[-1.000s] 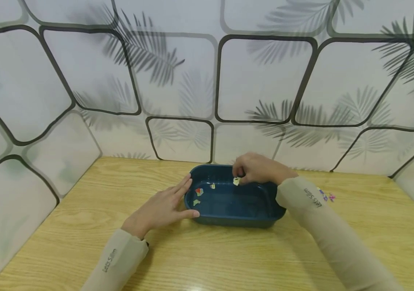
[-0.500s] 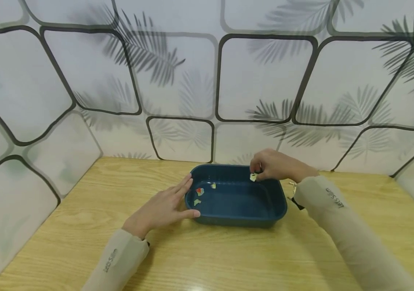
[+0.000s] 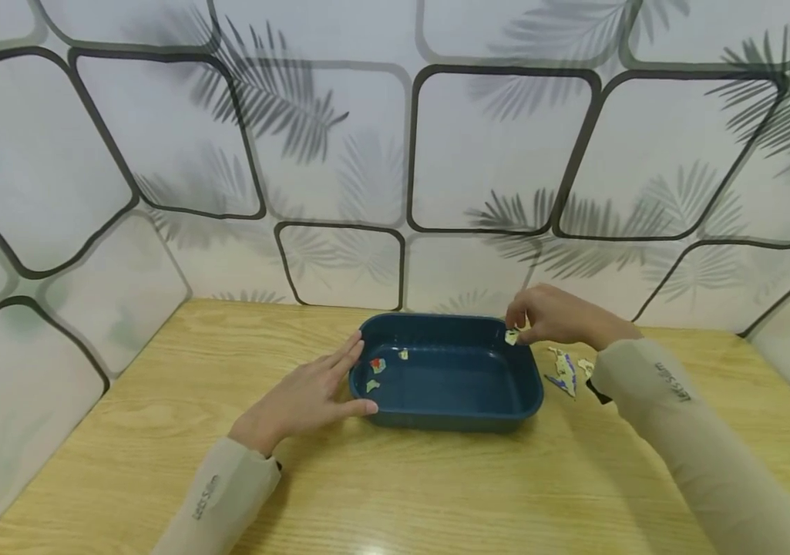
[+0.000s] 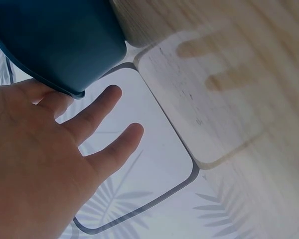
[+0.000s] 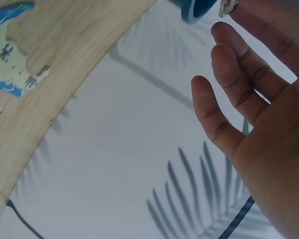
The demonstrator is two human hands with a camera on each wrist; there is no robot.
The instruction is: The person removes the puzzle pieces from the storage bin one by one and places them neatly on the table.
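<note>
My right hand (image 3: 561, 316) pinches a small cream puzzle piece (image 3: 511, 337) with dark marks between thumb and fingertips. It is over the far right corner of a dark blue plastic basin (image 3: 446, 422). In the right wrist view, the edge of the held piece (image 5: 227, 7) shows at the top, and the other fingers extend loosely. My left hand (image 3: 300, 405) rests at the basin's left end, fingers extended along the rim and thumb at the front corner. Inside the basin's left side lie a red and pale blue piece (image 3: 377, 365), a greenish piece (image 3: 372, 385) and a small whitish piece (image 3: 404, 354).
Right of the basin, a larger cream piece with blue edges (image 3: 564, 373) lies on the wooden table (image 3: 436, 493). Beside it another cream piece (image 3: 585, 367) is partly covered by the right sleeve. A patterned wall (image 3: 478, 154) rises directly behind the basin.
My right hand has carried the pinched puzzle piece rightward from the basin's back middle to its far right corner. Pieces on the table have come into view. My left hand stays at the rim.
</note>
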